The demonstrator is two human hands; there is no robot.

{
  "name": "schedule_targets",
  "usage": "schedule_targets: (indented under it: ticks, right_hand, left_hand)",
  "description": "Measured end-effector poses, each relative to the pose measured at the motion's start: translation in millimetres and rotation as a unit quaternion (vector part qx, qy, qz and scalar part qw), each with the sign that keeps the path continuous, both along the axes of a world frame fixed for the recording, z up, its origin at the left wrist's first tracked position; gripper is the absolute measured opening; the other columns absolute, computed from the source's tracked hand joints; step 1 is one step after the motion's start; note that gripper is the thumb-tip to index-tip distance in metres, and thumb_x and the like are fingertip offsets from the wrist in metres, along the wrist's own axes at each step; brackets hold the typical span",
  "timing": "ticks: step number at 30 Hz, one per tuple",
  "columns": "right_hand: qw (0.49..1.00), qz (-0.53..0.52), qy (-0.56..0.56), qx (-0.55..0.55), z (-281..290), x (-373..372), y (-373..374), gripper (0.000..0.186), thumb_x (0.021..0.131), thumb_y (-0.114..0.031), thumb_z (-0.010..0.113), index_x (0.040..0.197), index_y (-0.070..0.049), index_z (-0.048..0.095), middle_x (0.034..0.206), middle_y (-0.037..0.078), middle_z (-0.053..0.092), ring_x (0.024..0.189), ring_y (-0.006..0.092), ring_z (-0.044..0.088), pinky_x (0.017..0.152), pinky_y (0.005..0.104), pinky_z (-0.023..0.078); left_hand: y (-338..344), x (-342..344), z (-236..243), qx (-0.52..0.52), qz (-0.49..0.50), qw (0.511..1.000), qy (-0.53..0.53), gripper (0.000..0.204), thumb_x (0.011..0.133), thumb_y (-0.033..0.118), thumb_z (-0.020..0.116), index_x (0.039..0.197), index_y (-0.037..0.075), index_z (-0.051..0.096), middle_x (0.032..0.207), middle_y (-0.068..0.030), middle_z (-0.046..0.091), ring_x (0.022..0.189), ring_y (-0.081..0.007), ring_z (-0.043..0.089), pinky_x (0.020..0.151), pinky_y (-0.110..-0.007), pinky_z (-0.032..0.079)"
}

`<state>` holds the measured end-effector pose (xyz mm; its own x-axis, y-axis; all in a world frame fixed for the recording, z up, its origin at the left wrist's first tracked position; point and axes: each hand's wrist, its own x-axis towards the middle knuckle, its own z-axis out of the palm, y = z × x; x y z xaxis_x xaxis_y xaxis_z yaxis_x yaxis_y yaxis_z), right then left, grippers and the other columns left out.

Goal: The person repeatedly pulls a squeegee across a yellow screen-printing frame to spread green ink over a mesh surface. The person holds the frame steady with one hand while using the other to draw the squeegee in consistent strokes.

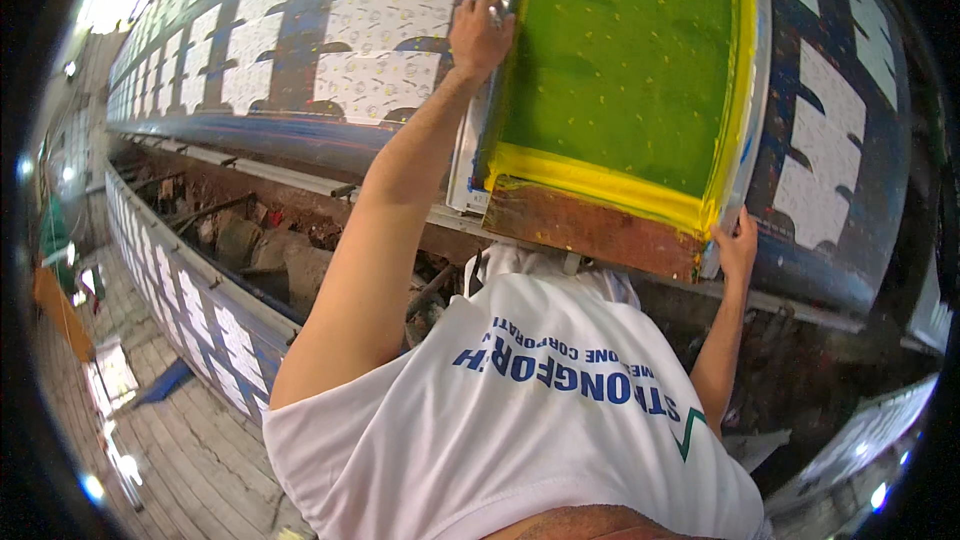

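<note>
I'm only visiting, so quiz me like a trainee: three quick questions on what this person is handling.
1. Which side of the frame does the left hand touch?
A) left
B) right
C) bottom
2. True or false: the green panel has a red border.
3. Fill in: in the picture, the right hand is at the frame's ____ right corner.

Key: 1. A. 2. False; its border is yellow. 3. Lower.
</note>
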<state>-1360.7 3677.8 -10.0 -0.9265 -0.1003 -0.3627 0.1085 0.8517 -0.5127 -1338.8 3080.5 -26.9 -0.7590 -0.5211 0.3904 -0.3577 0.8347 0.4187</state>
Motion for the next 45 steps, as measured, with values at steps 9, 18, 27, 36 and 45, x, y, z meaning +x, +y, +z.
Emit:
schedule_targets:
  ticks: [9, 18, 27, 36, 45]
  right_hand:
    - [0.958, 0.246, 0.131, -0.067, 81, 76, -89, 0.056, 0.087, -0.018, 0.082, 0.138, -0.005, 0.064, 0.139, 0.017, 0.059, 0.13, 0.0382, 0.056, 0.112, 0.0461, 0.046]
    - [0.857, 0.495, 0.136, 0.051, 95, 101, -159, 0.066, 0.08, -0.001, 0.067, 0.145, -0.005, 0.057, 0.137, 0.017, 0.062, 0.124, 0.0358, 0.062, 0.105, 0.0468, 0.053]
    - [0.91, 0.345, 0.204, 0.106, 73, 135, -201, 0.064, 0.069, -0.003, 0.08, 0.132, -0.011, 0.068, 0.125, 0.008, 0.067, 0.117, 0.03, 0.066, 0.095, 0.0428, 0.057]
    - [0.921, 0.293, 0.242, 0.092, 61, 32, -259, 0.054, 0.073, -0.003, 0.082, 0.125, -0.012, 0.071, 0.118, 0.008, 0.07, 0.112, 0.0312, 0.068, 0.092, 0.044, 0.058]
    - [0.898, 0.316, 0.274, 0.136, 60, -182, -357, 0.033, 0.083, -0.012, 0.076, 0.117, -0.016, 0.076, 0.11, 0.011, 0.074, 0.104, 0.0333, 0.072, 0.088, 0.0488, 0.061]
  left_hand:
    - [-26, -6, -41, 0.026, -0.097, 0.99, 0.103, 0.043, 0.096, 0.034, 0.075, 0.127, 0.006, 0.064, 0.117, -0.0254, 0.059, 0.112, -0.0448, 0.054, 0.099, -0.054, 0.045]
    - [-17, -5, -37, 0.003, -0.08, 0.991, 0.107, 0.044, 0.096, 0.033, 0.074, 0.129, 0.004, 0.063, 0.116, -0.0262, 0.058, 0.112, -0.0449, 0.054, 0.098, -0.054, 0.045]
    - [-16, -8, -33, -0.01, -0.089, 0.989, 0.119, 0.032, 0.098, 0.023, 0.069, 0.121, 0.002, 0.064, 0.11, -0.0243, 0.06, 0.103, -0.0422, 0.055, 0.092, -0.052, 0.046]
    - [-11, -6, -25, 0.016, -0.068, 0.994, 0.083, 0.022, 0.101, 0.012, 0.06, 0.121, 0.003, 0.063, 0.108, -0.0231, 0.059, 0.101, -0.0432, 0.055, 0.091, -0.053, 0.046]
    - [4, 0, 3, 0.001, -0.051, 0.998, -0.044, 0.061, 0.083, 0.003, 0.065, 0.143, 0.012, 0.057, 0.118, -0.0202, 0.054, 0.107, -0.0398, 0.054, 0.096, -0.049, 0.047]
